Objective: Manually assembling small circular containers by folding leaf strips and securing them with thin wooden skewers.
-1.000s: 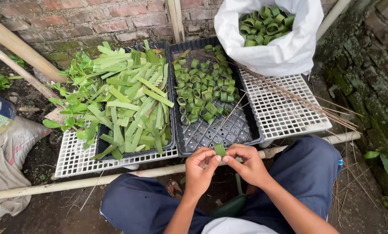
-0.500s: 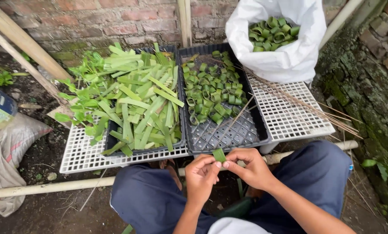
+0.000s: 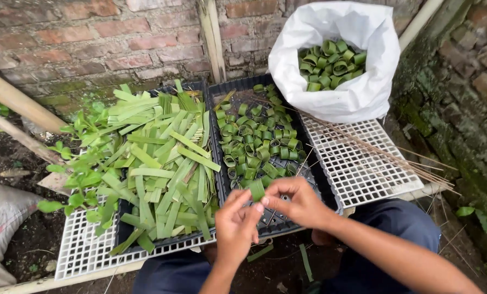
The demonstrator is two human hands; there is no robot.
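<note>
My left hand (image 3: 237, 223) and my right hand (image 3: 298, 203) meet over the near edge of a black tray (image 3: 303, 179). Together they pinch a short green leaf strip (image 3: 257, 190) that stands up between the fingertips. The black tray holds several small rolled green leaf rings (image 3: 257, 142). To its left a second tray carries a heap of flat cut leaf strips (image 3: 164, 163). My knees in dark blue trousers (image 3: 396, 223) sit below the trays.
A white sack (image 3: 357, 71) of more leaf rings stands at the back right. Thin brown sticks (image 3: 385, 155) lie across a white plastic grid (image 3: 357, 163). A brick wall runs behind, a mossy wall on the right, bamboo poles (image 3: 14, 100) on the left.
The view has drawn closer to the trays. Both hands stay together on the leaf strip, fingers shifting slightly around it.
</note>
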